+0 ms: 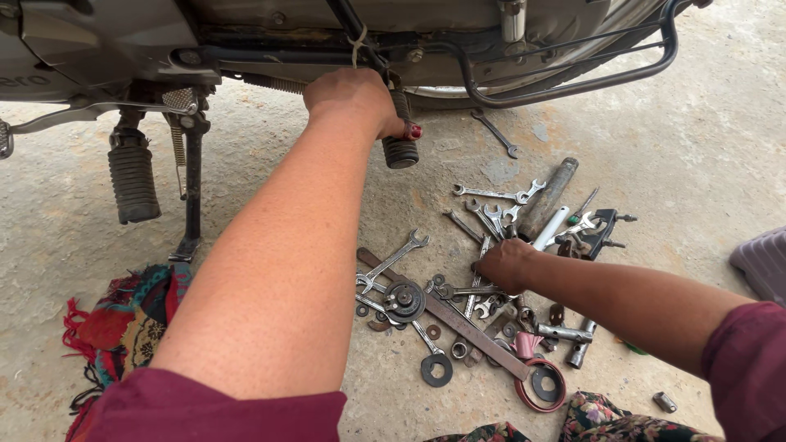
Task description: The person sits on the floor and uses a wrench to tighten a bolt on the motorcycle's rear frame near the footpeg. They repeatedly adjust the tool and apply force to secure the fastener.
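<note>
My left hand [354,100] reaches up under the motorcycle [246,33] and is closed around the stem of a black rubber footpeg [400,146]. My right hand [503,263] rests low on a pile of spanners [491,214] and other tools spread on the concrete floor [679,164], fingers curled down into the pile. What the right hand has in its fingers is hidden. A long flat metal bar [458,321] lies just below the right hand. Both sleeves are maroon.
A second footpeg [132,182] and the side stand [192,196] hang at the left. A lone spanner [496,133] lies near the rear guard rail [573,78]. A grey cylinder [548,197], round rings [540,383] and a patterned cloth [123,323] lie on the ground.
</note>
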